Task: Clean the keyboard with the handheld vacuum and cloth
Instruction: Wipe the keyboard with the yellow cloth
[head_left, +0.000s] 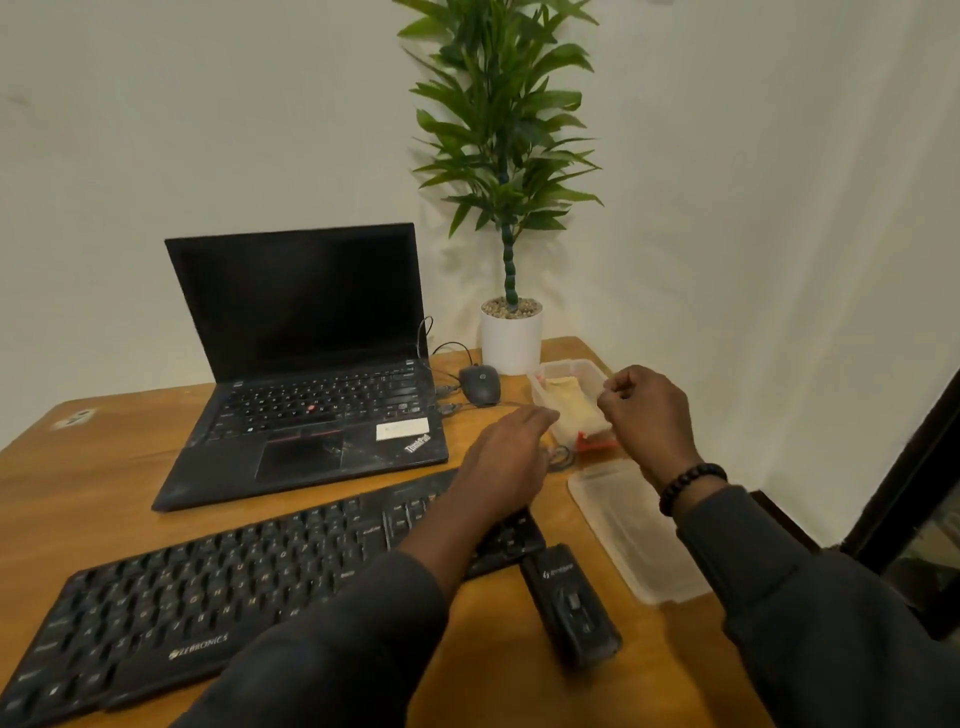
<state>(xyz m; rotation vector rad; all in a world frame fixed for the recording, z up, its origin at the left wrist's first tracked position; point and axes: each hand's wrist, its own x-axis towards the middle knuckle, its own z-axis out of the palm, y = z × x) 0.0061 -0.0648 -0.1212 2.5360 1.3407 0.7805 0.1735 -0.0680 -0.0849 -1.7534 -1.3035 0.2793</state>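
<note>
A black keyboard (218, 587) lies slanted across the front of the wooden table (104, 457). The black handheld vacuum (571, 605) lies on the table just right of the keyboard's right end. A yellow cloth (569, 402) sits folded inside a clear plastic box (589, 371) behind them. My left hand (506, 457) hovers over the keyboard's far right corner with fingers stretched toward the box. My right hand (647, 410) is at the box's right side, fingers curled; whether it pinches the box rim is unclear.
An open black laptop (311, 374) stands behind the keyboard, with a wired mouse (480, 384) to its right. A potted plant (511, 335) is at the table's back corner. The box's clear lid (631, 525) lies near the right edge. White walls are close behind and right.
</note>
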